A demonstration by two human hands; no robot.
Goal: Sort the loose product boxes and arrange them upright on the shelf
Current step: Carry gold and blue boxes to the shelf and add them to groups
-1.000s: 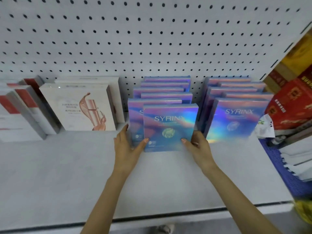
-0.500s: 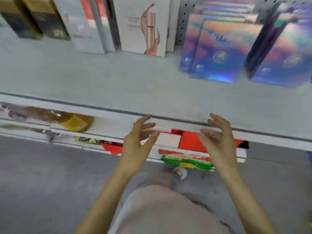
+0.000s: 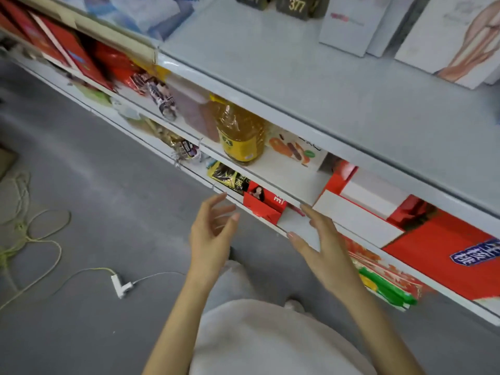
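The left hand (image 3: 211,234) and right hand (image 3: 322,247) hung apart at 6 o'clock, relaxed and empty. White product boxes (image 3: 349,25) stood upright on the shelf (image 3: 311,77) at 1 o'clock. None lay loose in view.

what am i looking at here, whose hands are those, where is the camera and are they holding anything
There is no machine: a person wears one camera on the head, looking down at their own hands. The left hand and right hand hover open and hold nothing. On the top shelf white boxes stand upright. The shelf below holds a yellow oil bottle, and lower down are red boxes. A white charger with its cable lies on the grey floor.
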